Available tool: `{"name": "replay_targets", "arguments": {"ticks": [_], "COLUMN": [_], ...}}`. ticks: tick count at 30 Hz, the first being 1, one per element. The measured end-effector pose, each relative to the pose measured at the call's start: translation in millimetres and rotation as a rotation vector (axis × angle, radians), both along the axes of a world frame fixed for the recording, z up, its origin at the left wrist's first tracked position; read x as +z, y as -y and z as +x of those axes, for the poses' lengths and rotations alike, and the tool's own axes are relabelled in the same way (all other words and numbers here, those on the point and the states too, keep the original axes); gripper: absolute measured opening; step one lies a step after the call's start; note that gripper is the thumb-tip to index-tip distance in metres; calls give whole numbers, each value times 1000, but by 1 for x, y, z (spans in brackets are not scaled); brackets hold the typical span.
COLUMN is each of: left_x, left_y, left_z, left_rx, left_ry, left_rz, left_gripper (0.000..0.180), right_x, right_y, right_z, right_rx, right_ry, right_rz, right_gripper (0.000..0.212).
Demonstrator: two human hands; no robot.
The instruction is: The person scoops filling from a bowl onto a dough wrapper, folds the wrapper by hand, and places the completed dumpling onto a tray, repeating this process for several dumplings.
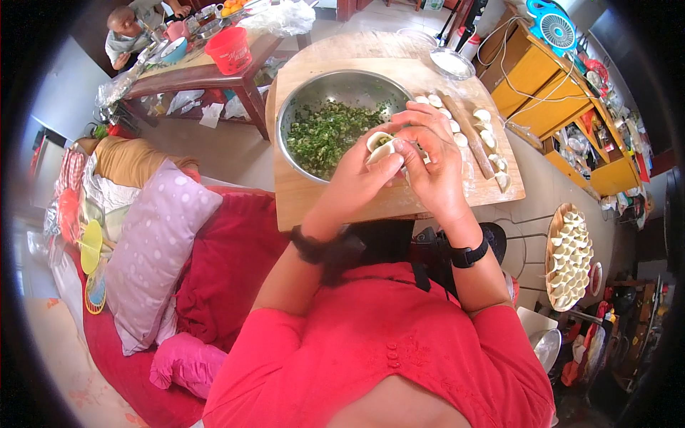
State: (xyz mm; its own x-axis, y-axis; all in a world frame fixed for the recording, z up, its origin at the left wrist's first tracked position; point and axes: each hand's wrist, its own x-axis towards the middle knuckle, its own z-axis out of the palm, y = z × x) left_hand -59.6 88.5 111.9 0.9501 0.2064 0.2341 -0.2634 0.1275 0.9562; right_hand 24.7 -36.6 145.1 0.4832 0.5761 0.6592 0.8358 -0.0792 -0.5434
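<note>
Above the near edge of a wooden board (307, 208), my left hand (357, 178) cradles a half-folded dumpling (380, 145). Its pale wrapper is partly open, and a little green filling shows inside. My right hand (437, 171) closes on the wrapper's right side, with thumb and fingers bent; they hide that part of the dumpling. Just left of and beyond my hands stands a wide steel bowl (287, 153) of chopped green filling (325, 135). To the right, a rolling pin (477, 146) lies between small dough pieces (434, 100) and several folded dumplings (487, 135).
A plate of white flour (452, 64) sits at the board's far right. Lower right, a tray (553, 242) carries rows of dumplings. A red bucket (228, 51) stands on a second table, with another person (125, 32) behind it. Cushions (157, 250) lie on the red seat at left.
</note>
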Motion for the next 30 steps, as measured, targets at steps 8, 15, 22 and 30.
{"name": "replay_targets", "arguments": {"ticks": [8, 15, 22, 30], "left_x": [-8, -7, -2, -7], "left_y": [2, 3, 10, 8], "left_z": [2, 2, 3, 3], "left_rx": [1, -11, 68, 55], "left_ry": [103, 129, 133, 125], "left_rz": [-436, -393, -398, -300], "left_gripper": [37, 42, 38, 38], "right_x": [3, -12, -2, -2], "right_y": [2, 0, 4, 6], "right_z": [-21, -29, -33, -34], "right_rx": [-49, 14, -91, -80], "right_ry": [-315, -672, -336, -397], "right_rz": [148, 303, 183, 238], "right_gripper": [38, 29, 20, 14]}}
